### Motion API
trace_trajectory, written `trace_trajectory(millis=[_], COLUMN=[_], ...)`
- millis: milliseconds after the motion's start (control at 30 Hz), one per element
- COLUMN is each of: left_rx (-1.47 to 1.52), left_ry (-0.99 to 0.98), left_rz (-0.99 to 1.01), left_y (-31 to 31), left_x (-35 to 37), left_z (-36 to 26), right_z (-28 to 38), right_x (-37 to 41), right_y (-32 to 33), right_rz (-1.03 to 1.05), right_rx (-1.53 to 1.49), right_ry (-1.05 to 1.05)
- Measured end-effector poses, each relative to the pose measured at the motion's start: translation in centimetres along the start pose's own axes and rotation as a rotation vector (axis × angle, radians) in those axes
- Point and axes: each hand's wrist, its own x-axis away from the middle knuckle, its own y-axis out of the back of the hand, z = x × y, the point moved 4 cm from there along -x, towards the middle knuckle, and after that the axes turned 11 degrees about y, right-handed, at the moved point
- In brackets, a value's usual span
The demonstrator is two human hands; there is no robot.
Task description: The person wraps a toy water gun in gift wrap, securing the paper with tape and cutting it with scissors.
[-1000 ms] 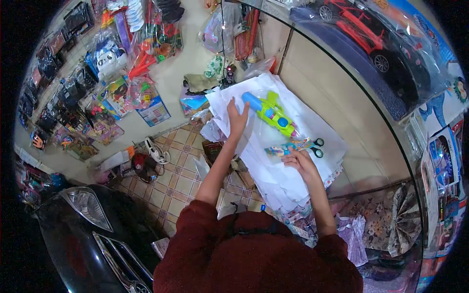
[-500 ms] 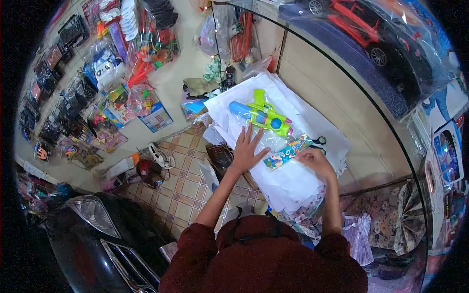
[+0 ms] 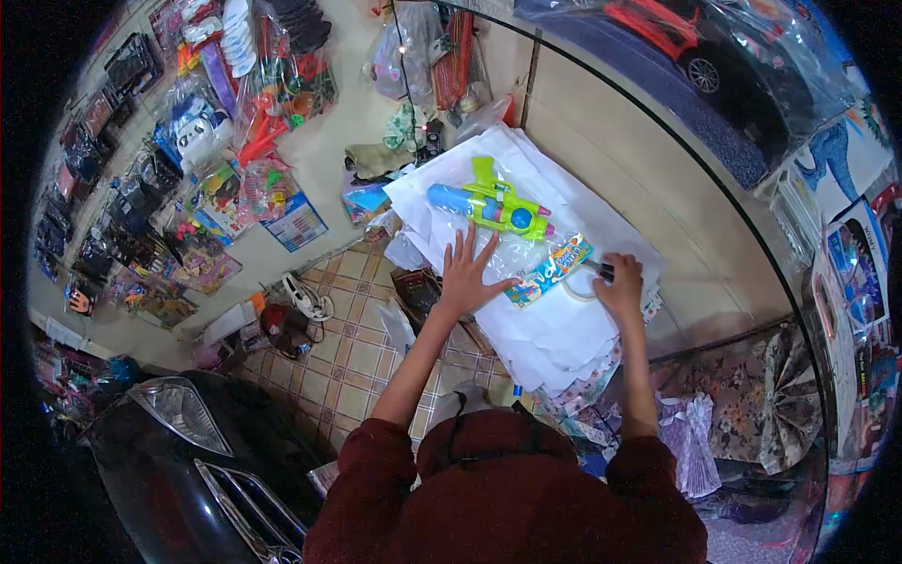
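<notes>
A green and blue toy water gun (image 3: 503, 211) lies in a clear plastic bag on a stack of white paper sheets (image 3: 554, 348). The bag's colourful header card (image 3: 550, 273) points toward the lower left. Spread flat, my left hand (image 3: 465, 274) rests at the bag's left edge, fingers apart. My right hand (image 3: 620, 284) is closed around the dark handles of the scissors, right of the card. A roll of tape (image 3: 580, 284) lies between the card and my right hand, partly covered.
A curved glass edge (image 3: 700, 141) runs along the right, with a boxed toy car (image 3: 695, 56) beyond it. Packaged goods (image 3: 272, 113) hang on the left wall. A black ride-on car (image 3: 188, 470) stands at the lower left above the tiled floor (image 3: 343, 310).
My right hand has moved right, off the card and onto the scissors' handles. The tape roll now shows. The whole view has shifted slightly.
</notes>
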Motion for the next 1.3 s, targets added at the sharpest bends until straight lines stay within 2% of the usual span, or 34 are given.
trace_trajectory(millis=[67, 100, 233, 333, 433, 500, 533, 600, 667, 767, 867, 1067, 1167, 1233, 1300], left_rx=[0.001, 0.006, -0.022, -0.092, 0.037, 0.243, 0.414, 0.446, 0.389, 0.327, 0.397, 0.474, 0.626, 0.727, 0.757], left_ry=[-0.001, 0.0, -0.014, -0.018, -0.114, -0.143, -0.234, -0.439, -0.491, -0.484, -0.521, -0.456, -0.345, -0.209, -0.091], left_rz=[0.012, 0.018, 0.034, 0.022, -0.22, -0.117, 0.032, 0.223, 0.359, 0.44, 0.416, 0.351, 0.399, 0.372, 0.272], left_y=[0.0, 0.0, 0.7, 2.4, 2.5, 2.5, 2.5, 4.8, 4.5, 1.5, 1.3, 3.4, 4.7, 4.2, 4.2], left_x=[0.0, -0.1, -0.1, 0.2, 2.1, 4.7, 6.1, 9.1, 11.4, 12.6, 12.5, 11.8, 11.4, 11.3, 11.6], left_z=[0.2, 0.2, -0.5, -1.8, -2.6, -4.3, -5.2, -9.0, -10.5, -8.9, -7.5, -7.0, -6.8, -5.4, -3.9], right_z=[-1.3, -1.9, -5.1, -5.4, -5.7, -5.6, -5.4, -4.4, -3.3, -2.7, -4.0, -3.2, -4.6, -4.9, -4.9], right_x=[1.0, 1.3, 2.6, 3.1, 3.5, 3.8, 3.8, 3.7, 3.5, 2.5, 1.4, -1.3, -1.5, -1.5, -1.4], right_y=[1.2, 1.7, 2.0, 2.1, 2.2, 2.7, 3.0, 3.9, 5.0, 5.5, 4.2, 2.1, 0.2, -0.7, -0.7], right_rz=[-0.01, -0.042, 0.046, 0.064, 0.125, 0.178, 0.206, 0.22, 0.207, 0.144, 0.088, 0.033, 0.038, -0.041, 0.048], right_rx=[0.069, 0.103, 0.071, 0.073, 0.017, -0.025, -0.047, -0.038, -0.041, -0.088, -0.129, 0.087, 0.225, 0.392, 0.356], right_ry=[-0.071, -0.026, -0.265, -0.239, -0.274, -0.241, -0.223, -0.203, -0.209, -0.24, -0.256, -0.276, -0.211, -0.097, -0.133])
